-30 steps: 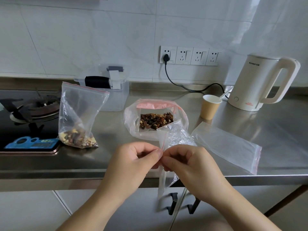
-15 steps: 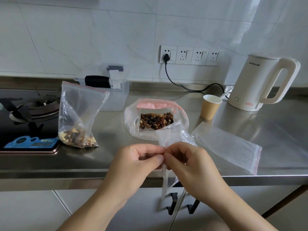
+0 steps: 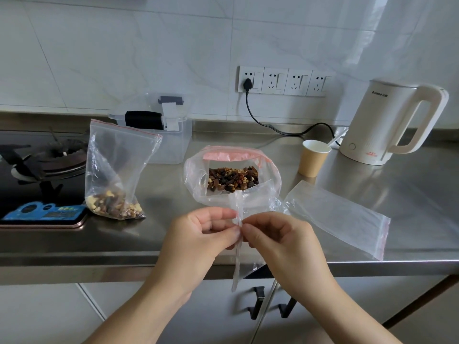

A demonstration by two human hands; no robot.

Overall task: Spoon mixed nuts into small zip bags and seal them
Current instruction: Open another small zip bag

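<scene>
Pinching the same small empty zip bag [image 3: 237, 247] from either side, my left hand [image 3: 198, 242] and right hand [image 3: 280, 242] meet at their fingertips over the front edge of the steel counter [image 3: 74, 242], each with thumb and forefinger closed on the bag's red-lined mouth. I see the bag edge-on between them: a narrow strip that rises a little above the fingers and hangs down below them in front of the cabinet doors [image 3: 211, 314]. Just beyond the hands sits the big open bag of mixed nuts [image 3: 233, 180], its plastic rolled down in a wide collar so the dark nuts show in the middle, and the upper tip of the held bag overlaps its near rim. To the right of my right hand, another empty zip bag [image 3: 340, 217] lies flat on the counter, its red strip toward the counter edge. To the left of my left hand, well apart, a filled zip bag [image 3: 116, 170] stands upright with nuts pooled in its bottom, touching the rim of the gas hob [image 3: 39, 175]. Farther back, beyond the right hand, a paper cup [image 3: 313, 160] holds what looks like a white spoon, with a cream kettle [image 3: 382, 125] just past it. A clear lidded box [image 3: 164, 135] sits behind the filled bag, near the wall sockets [image 3: 283, 81].
</scene>
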